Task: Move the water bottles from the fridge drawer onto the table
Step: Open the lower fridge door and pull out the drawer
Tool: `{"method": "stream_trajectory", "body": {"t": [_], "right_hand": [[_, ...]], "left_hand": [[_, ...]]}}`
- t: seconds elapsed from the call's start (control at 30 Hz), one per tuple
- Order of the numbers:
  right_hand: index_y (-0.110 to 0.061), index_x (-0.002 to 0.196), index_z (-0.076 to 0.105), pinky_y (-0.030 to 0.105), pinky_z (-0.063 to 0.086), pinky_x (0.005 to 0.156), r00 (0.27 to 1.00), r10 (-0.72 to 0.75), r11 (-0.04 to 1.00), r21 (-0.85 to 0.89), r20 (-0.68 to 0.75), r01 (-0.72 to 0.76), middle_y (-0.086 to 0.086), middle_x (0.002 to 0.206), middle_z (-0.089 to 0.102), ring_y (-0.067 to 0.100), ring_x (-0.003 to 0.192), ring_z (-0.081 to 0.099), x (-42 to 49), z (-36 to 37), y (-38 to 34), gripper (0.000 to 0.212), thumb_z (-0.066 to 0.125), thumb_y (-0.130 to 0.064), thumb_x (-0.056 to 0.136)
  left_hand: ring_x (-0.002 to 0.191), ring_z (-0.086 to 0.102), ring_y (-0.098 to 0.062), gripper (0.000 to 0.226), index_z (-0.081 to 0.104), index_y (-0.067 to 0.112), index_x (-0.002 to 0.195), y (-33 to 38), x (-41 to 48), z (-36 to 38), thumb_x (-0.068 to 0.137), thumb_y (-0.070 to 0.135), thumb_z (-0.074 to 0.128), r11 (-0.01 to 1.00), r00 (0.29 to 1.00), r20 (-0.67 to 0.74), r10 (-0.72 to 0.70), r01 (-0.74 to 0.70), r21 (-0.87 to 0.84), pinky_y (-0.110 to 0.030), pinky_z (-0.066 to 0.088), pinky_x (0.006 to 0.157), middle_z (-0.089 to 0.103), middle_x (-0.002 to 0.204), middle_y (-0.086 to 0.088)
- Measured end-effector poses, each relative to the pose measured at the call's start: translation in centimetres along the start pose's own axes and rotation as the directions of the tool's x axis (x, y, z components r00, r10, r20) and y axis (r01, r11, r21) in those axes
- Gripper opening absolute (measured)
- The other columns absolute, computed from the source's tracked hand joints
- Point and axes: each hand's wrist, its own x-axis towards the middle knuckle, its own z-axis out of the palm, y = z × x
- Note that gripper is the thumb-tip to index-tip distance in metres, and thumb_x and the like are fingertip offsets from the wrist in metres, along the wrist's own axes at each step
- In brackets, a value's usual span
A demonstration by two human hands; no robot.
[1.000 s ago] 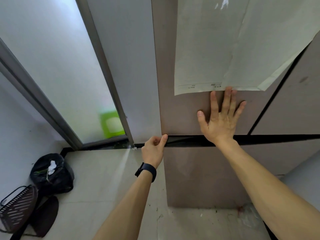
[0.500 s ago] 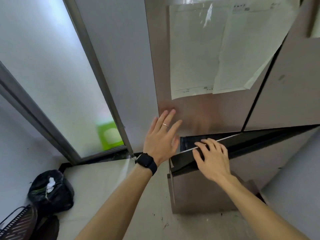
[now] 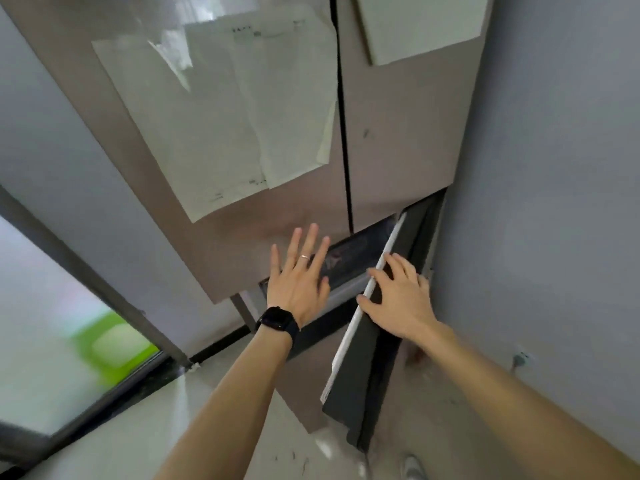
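The brown fridge [image 3: 398, 140] fills the upper middle of the view. Its lower drawer [image 3: 356, 355] is pulled partly out, and a dark gap shows behind its front panel. My right hand [image 3: 398, 296] grips the top edge of the drawer front, fingers curled over it. My left hand [image 3: 298, 278], with a black watch on the wrist and a ring, hovers flat with fingers spread in front of the fridge's upper door, just above the gap. No water bottle is visible; the inside of the drawer is dark and blurred.
Paper sheets [image 3: 221, 126] hang on the fridge doors. A grey wall [image 3: 554, 168] stands close on the right. A frosted glass door [image 3: 52, 323] with a metal frame is at the left, something green behind it. Pale floor tiles [image 3: 138, 427] lie below.
The drawer has slid further out under my right hand. The view has swung right and up, so the black bag and rack on the floor are out of sight.
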Motion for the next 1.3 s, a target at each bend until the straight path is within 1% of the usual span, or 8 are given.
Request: {"method": "stream_trajectory", "body": {"t": [0.1,0.2,0.43,0.6,0.73,0.9,1.07,1.3], "right_hand": [[-0.028,0.159,0.017,0.052,0.012,0.122,0.99,0.136,0.991,0.013,0.021,-0.137,0.006,0.168,-0.002,0.025,0.154,-0.006,-0.3,-2.1,4.0,0.085,0.049,-0.068,0.09],[-0.024,0.161,0.007,0.051,0.015,0.123,0.971,0.229,0.971,0.053,0.063,-0.232,0.008,0.168,-0.006,0.029,0.154,-0.003,0.5,-3.1,7.7,0.091,0.048,-0.067,0.092],[-0.006,0.159,0.013,0.042,0.038,0.113,0.96,0.257,0.961,0.073,0.115,-0.266,0.014,0.159,0.033,0.034,0.138,0.041,2.9,-5.3,14.1,0.074,0.039,-0.049,0.103],[-0.017,0.16,0.007,0.047,0.042,0.107,0.965,0.244,0.97,0.002,0.099,-0.245,0.01,0.157,0.036,0.034,0.134,0.043,4.1,-6.0,17.8,0.065,0.028,-0.045,0.105],[-0.03,0.16,0.007,0.051,0.042,0.105,0.961,0.263,0.964,-0.062,0.079,-0.259,-0.002,0.161,0.03,0.026,0.141,0.035,3.8,-7.5,20.8,0.058,0.024,-0.043,0.106],[-0.036,0.159,0.007,0.051,0.038,0.105,0.952,0.304,0.944,-0.142,0.026,-0.297,0.0,0.157,0.037,0.027,0.137,0.041,4.0,-9.2,24.3,0.055,0.024,-0.04,0.107],[-0.042,0.158,0.009,0.05,0.032,0.108,0.952,0.304,0.936,-0.177,-0.022,-0.303,-0.002,0.158,0.035,0.028,0.137,0.04,5.1,-10.2,27.2,0.054,0.024,-0.04,0.106],[-0.042,0.156,0.018,0.051,0.024,0.112,0.944,0.301,0.92,-0.221,-0.134,-0.324,-0.002,0.157,0.036,0.029,0.139,0.036,6.3,-9.9,28.9,0.059,0.036,-0.032,0.1]], "left_hand": [[0.146,-0.032,-0.023,0.074,-0.002,0.033,0.16,2.7,2.6,-0.2,0.1,0.043,0.039,0.998,0.998,0.048,0.047,-0.046,-0.03,-0.059,-0.012,0.116,-0.027,0.163,0.0],[0.147,-0.03,-0.022,0.075,-0.002,0.033,0.16,5.1,5.8,-0.6,0.1,0.042,0.041,0.996,0.995,0.041,0.093,-0.092,-0.014,-0.061,-0.01,0.117,-0.026,0.164,-0.001],[0.152,-0.023,-0.025,0.079,0.006,0.032,0.16,8.6,12.8,-1.5,0.095,0.041,0.05,0.984,0.988,-0.007,0.152,-0.15,0.093,-0.068,-0.015,0.111,-0.021,0.166,-0.004],[0.149,-0.029,-0.025,0.083,0.014,0.031,0.161,10.9,14.4,-0.2,0.09,0.039,0.056,0.997,0.998,-0.032,0.048,-0.046,0.062,-0.07,-0.029,0.1,-0.021,0.166,-0.002],[0.148,-0.032,-0.029,0.09,0.007,0.031,0.161,11.9,14.9,0.9,0.089,0.045,0.059,0.996,0.999,-0.035,-0.003,0.005,0.084,-0.069,-0.028,0.101,-0.029,0.163,-0.003],[0.152,-0.021,-0.031,0.096,0.016,0.027,0.16,11.6,15.2,1.8,0.083,0.042,0.071,0.992,0.995,-0.104,0.001,0.012,0.124,-0.074,-0.013,0.108,-0.017,0.167,-0.004],[0.153,-0.014,-0.032,0.1,0.022,0.025,0.159,11.3,15.1,2.5,0.077,0.033,0.078,0.992,0.984,-0.179,0.008,0.015,0.128,-0.064,-0.03,0.107,-0.008,0.169,-0.003],[0.152,-0.019,-0.032,0.101,0.018,0.026,0.16,12.0,15.1,2.5,0.079,0.036,0.078,0.986,0.984,-0.171,-0.04,0.067,0.152,-0.065,-0.027,0.107,-0.013,0.168,-0.003]]}}
